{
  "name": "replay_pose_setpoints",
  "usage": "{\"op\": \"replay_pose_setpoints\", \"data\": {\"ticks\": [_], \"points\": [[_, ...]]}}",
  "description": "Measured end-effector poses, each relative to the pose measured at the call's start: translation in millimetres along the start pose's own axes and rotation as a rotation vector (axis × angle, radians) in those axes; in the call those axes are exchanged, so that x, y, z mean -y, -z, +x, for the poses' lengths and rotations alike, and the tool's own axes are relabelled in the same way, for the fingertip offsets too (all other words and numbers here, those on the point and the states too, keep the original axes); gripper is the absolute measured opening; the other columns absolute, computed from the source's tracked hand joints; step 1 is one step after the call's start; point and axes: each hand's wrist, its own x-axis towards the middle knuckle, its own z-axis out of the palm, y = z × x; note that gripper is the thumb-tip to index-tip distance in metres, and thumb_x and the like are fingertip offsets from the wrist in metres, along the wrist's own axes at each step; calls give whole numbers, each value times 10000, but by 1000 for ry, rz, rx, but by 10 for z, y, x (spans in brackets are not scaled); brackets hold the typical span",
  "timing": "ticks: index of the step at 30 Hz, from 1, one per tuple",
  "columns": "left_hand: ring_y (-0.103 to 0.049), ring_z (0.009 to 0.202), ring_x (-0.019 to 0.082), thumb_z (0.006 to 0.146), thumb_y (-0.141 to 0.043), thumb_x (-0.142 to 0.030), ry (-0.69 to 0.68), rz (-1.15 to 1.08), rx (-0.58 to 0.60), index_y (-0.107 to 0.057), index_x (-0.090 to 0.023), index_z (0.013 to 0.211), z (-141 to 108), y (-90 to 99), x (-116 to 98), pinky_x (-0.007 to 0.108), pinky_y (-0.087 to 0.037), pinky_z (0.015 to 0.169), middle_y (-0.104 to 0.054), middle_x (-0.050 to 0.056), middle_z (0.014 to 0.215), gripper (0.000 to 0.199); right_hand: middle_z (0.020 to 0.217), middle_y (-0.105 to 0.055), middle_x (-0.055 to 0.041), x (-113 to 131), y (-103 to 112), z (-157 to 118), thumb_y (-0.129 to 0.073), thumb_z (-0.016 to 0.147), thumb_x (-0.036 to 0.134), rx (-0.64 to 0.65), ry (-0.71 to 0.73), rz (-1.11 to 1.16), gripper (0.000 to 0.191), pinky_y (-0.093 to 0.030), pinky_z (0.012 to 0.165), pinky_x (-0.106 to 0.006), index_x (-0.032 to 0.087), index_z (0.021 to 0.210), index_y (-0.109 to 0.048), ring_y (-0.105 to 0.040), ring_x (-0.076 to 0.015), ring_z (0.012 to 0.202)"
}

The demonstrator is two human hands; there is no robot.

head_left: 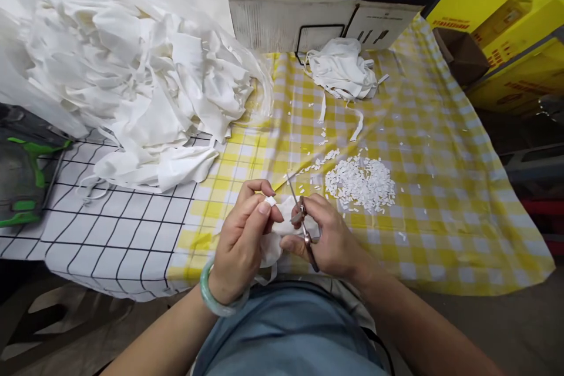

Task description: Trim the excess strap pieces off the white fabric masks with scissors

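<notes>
My left hand point(247, 235), with a green bangle at the wrist, pinches the end of a white cloth piece point(284, 217) between thumb and fingers. The cloth hangs down between both hands toward the table's front edge. Small metal scissors point(304, 224) are held in my right hand point(332, 235), their blades pointing up and away, just right of the pinched end. Beyond my right hand lies a pile of small white cut bits point(361, 183), with more bits scattered to its left.
A large heap of white cloth pieces point(150, 70) in clear plastic covers the back left. A smaller cloth pile point(341, 67) lies before a Blue Girl carton point(286, 23). Yellow boxes point(520, 41) stand at right, a green-and-grey object point(22, 170) at left.
</notes>
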Motion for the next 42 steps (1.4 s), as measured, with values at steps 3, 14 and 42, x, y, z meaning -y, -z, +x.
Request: {"op": "replay_pose_setpoints", "data": {"ticks": [3,14,42], "points": [[-476,842,178,994,-441,-330,-19,53,45,-583,-175,725,-29,-56,52,269,-419,569,-461,83,1049,341,632,-520,0,-4,97,-9,-708,732,637,27,31,-197,497,-347,655,-304,204,632,-486,-457,-160,646],[-447,1108,257,1012,-359,-305,-84,167,93,-547,-213,712,-38,-147,123,357,-464,889,-494,98,927,365,555,-524,16,-30,83,-80,-742,711,570,51,-44,-183,478,-331,605,-279,208,580,-458,-460,-135,561],[-411,1162,214,1018,-376,-225,-171,190,152,-544,-201,761,75,-277,288,333,-390,990,-498,70,999,308,499,-426,47,-87,136,-167,-736,708,577,32,-303,-129,519,-254,506,-232,185,523,-450,-358,-82,498]]}}
